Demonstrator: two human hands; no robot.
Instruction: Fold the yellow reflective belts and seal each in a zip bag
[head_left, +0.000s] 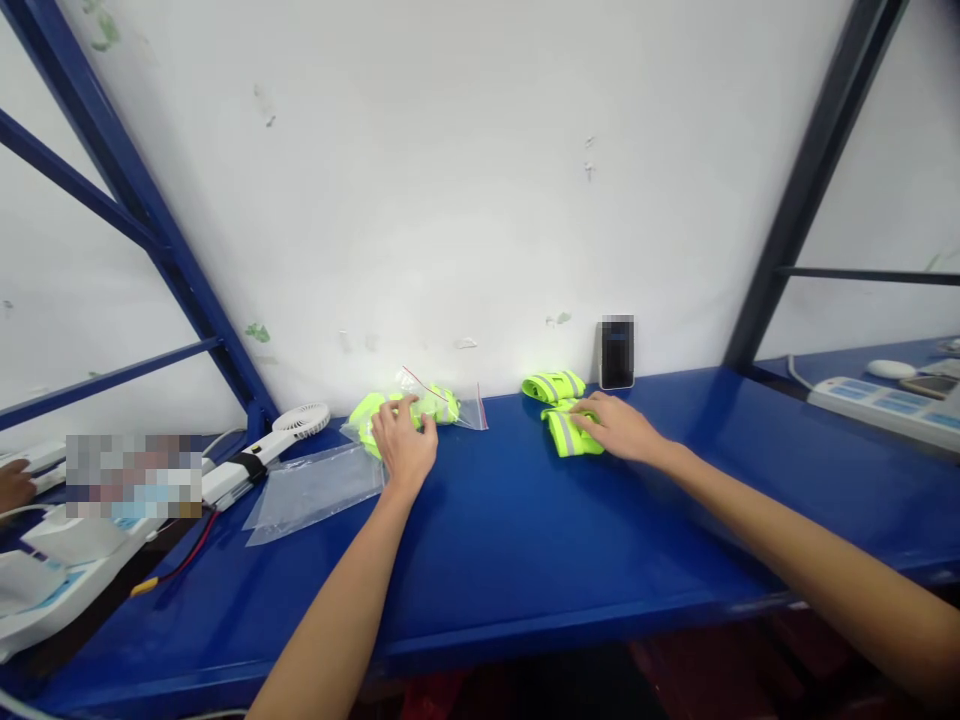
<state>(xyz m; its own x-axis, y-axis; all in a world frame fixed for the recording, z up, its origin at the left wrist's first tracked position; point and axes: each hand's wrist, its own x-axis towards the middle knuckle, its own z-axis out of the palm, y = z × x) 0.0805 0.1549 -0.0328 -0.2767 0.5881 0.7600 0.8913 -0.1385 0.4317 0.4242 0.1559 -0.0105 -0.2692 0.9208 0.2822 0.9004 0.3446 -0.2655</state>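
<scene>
Neon-yellow fabric lies under both hands. The left hand (405, 440) rests palm down on a clear zip bag (450, 408) stuffed with yellow bands, its fingers bent over the bulge; whether they actually grip it cannot be told from here. The right hand (616, 426) lies flat, fingers stretched out over a loose reflective band (568, 438) with a grey stripe, not closed around it. The two hands are well apart, both close to the white wall at the back of the blue table (525, 540).

Just behind the right hand's band sits a second rolled band (553, 385), and beside that a dark phone (616, 352) stands against the wall. Left of the filled bag, flat empty bags (311, 492) overlap, with a white handheld fan (289, 432) just past them.

The tabletop between the forearms and out to the near edge is bare blue. To the right, past a dark upright post (802, 200), a power strip (885, 410) and a white mouse (890, 369) lie on the next surface.

The left hand covers much of the bag's contents, so the number of bands inside is unclear. At the far left, another person's hand (11, 485) is cut off by the picture's border.
</scene>
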